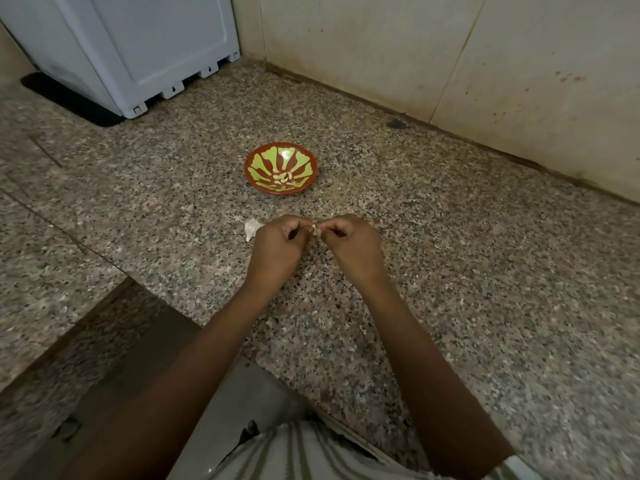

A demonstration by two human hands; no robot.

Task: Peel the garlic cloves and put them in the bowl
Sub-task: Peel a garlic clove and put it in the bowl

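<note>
A person works over a speckled granite table (467, 258), both hands raised just above its middle. The left hand (277, 245) and the right hand (355, 245) meet fingertip to fingertip, each grip closed in a pinch on one small garlic clove (313, 229) held between them, the other fingers curled in. Toward the table's far edge from the hands sits a red bowl (258, 157) with a green pattern, a small heap of peeled cloves (283, 178) lying at its bottom. A pale scrap of garlic (251, 229), skin or part of a bulb, lies on the table just beside the left hand, partly hidden behind it. A white appliance (138, 46) stands at the table's far left corner, and a stained tiled wall (450, 57) runs along the far edge. A striped shirt (311, 455) shows at the near edge.
</note>
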